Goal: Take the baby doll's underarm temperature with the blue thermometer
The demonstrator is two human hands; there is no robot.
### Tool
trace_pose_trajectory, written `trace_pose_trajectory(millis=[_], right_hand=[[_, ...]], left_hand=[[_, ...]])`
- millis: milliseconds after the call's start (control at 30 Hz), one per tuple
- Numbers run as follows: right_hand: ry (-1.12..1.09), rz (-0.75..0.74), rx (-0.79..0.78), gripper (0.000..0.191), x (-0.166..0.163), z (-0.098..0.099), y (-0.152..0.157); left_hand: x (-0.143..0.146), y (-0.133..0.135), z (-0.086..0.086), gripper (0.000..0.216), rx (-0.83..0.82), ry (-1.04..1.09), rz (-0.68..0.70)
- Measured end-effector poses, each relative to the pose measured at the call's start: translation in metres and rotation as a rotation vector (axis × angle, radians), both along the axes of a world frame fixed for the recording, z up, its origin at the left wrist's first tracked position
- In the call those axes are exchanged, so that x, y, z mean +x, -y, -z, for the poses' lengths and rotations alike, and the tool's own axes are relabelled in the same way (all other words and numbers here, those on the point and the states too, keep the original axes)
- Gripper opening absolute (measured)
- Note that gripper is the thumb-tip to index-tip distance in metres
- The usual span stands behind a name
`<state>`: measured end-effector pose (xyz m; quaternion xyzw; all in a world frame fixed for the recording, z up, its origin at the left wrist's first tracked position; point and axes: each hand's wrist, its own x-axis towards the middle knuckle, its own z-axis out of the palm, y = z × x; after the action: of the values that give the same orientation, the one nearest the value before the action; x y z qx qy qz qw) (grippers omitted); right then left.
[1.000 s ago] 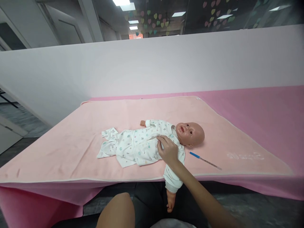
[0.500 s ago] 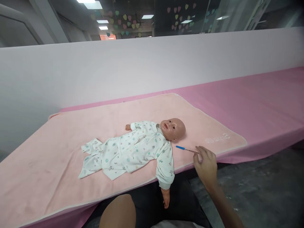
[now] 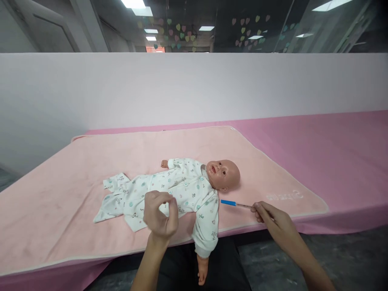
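On its back lies a baby doll [image 3: 223,174], dressed in a white printed top [image 3: 188,184] and trousers [image 3: 136,196]. One doll arm [image 3: 206,226] hangs over the near edge. Between thumb and fingertips, my right hand [image 3: 274,220] pinches the end of what looks like a slim thermometer [image 3: 228,202]. Its blue end points left, close to the doll's shoulder and below its head. My left hand [image 3: 160,214] is raised in front of the doll's body, nothing visible in it. Its fingers are curled, and thumb and forefinger form a ring.
A peach blanket [image 3: 72,169] with pale lettering lies under the doll, over a pink table cover [image 3: 333,157]. Behind stands a low white wall [image 3: 194,89], with glass bearing heart stickers above it. My dark-clothed legs are below the near edge.
My left hand has come up from below into view before the doll. My right hand has shifted slightly right and down, still holding the thermometer. The view has levelled.
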<state>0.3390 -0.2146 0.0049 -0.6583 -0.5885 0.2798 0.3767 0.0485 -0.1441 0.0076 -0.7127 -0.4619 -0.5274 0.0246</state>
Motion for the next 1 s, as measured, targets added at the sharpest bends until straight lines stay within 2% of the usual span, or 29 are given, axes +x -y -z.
trace_pose_trajectory(millis=[67,167,233,333,567,733,867,1000], right_hand=[[-0.200,0.010,0.011,0.042,-0.010,-0.018,-0.009],[-0.327,0.026,0.065,0.049,-0.035,-0.037,-0.031],[-0.418,-0.036,0.104,0.054,-0.053,-0.046,-0.046],[-0.508,-0.049,0.134,0.057,-0.075,-0.055,-0.062],[-0.510,-0.048,0.146,0.055,-0.095,-0.067,-0.070],[-0.688,-0.194,0.016,0.052,-0.093,-0.078,-0.074],[-0.639,-0.203,-0.011,0.050,-0.092,-0.082,-0.076],[-0.447,-0.082,0.179,0.051,-0.094,-0.079,-0.071]], left_hand=[[-0.023,0.013,0.006,0.012,0.044,-0.065,-0.119],[-0.040,0.020,0.017,0.027,-0.109,-0.218,-0.220],[-0.046,0.022,0.023,0.033,-0.237,-0.239,-0.213],[-0.051,0.027,0.028,0.037,-0.326,-0.242,-0.177],[-0.050,0.029,0.027,0.036,-0.342,-0.259,-0.163],[-0.050,0.028,0.028,0.034,-0.334,-0.260,-0.168],[-0.051,0.029,0.029,0.034,-0.338,-0.261,-0.166],[-0.051,0.028,0.029,0.034,-0.330,-0.263,-0.165]])
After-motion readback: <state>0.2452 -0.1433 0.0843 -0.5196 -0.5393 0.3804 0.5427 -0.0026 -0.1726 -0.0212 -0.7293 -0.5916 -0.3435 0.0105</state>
